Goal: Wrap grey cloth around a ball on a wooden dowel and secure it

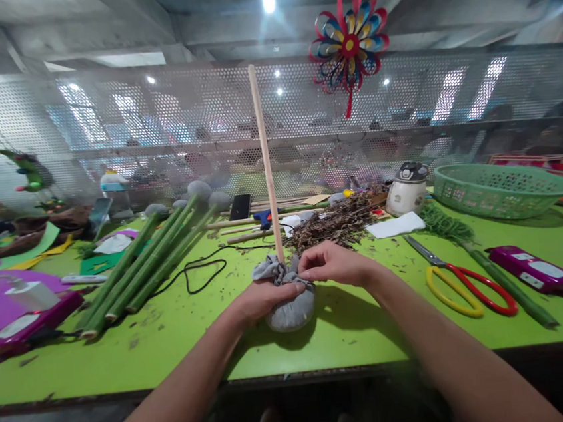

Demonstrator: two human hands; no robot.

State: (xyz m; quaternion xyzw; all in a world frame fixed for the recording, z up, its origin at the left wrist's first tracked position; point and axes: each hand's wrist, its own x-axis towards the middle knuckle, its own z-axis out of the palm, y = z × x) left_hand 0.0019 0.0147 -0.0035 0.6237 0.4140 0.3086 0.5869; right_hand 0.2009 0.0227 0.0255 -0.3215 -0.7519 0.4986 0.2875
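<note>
A round grey cloth bundle (pixel 291 314) rests on the green table near its front edge, its top gathered into folds. From the gathered neck a pale wooden stick (pixel 264 152) rises nearly upright, tilted a little to the left. My left hand (pixel 265 300) is wrapped round the bundle's left side, with the thumb across its front below the neck. At the right of the neck, my right hand (pixel 330 264) has thumb and fingertips pinched together against the gathered cloth. Whether a thin tie or only cloth is between those fingertips cannot be made out.
Green-wrapped sticks (pixel 141 269) and a purple box (pixel 31 322) lie to the left. Behind the bundle is a pile of dried twigs (pixel 342 218). Scissors (pixel 462 279), green twine (pixel 446 224), a green basket (pixel 501 191) and another purple box (pixel 534 270) are on the right.
</note>
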